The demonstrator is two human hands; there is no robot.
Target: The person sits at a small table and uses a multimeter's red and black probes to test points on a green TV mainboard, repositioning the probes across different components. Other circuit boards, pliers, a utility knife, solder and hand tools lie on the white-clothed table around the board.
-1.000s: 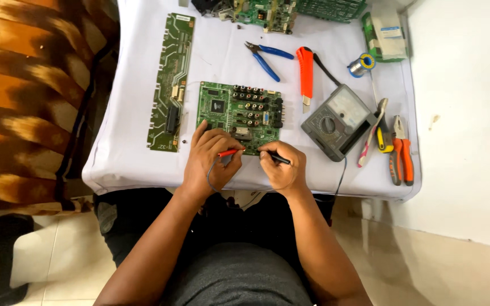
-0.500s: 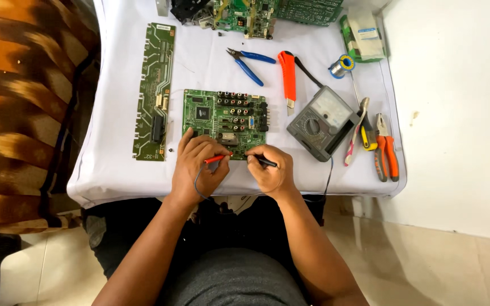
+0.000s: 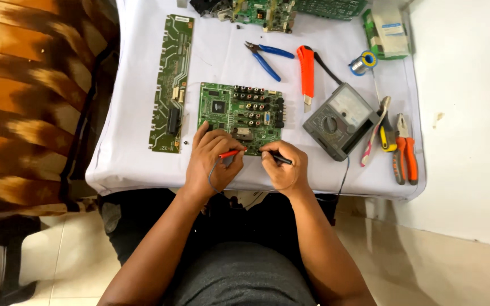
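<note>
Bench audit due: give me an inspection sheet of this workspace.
Surface: small table under a white cloth.
Job's things: green circuit board; red probe; black probe.
Clutter: long narrow board, blue pliers, orange knife, grey meter, solder spool, orange pliers.
Hands: left hand holds red probe; right hand holds black probe.
Cables: thin lead off the table edge.
Surroundings: striped sofa, white wall, tiled floor.

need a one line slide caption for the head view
Left hand with red probe and right hand with black probe test a green circuit board beside a grey multimeter.
</note>
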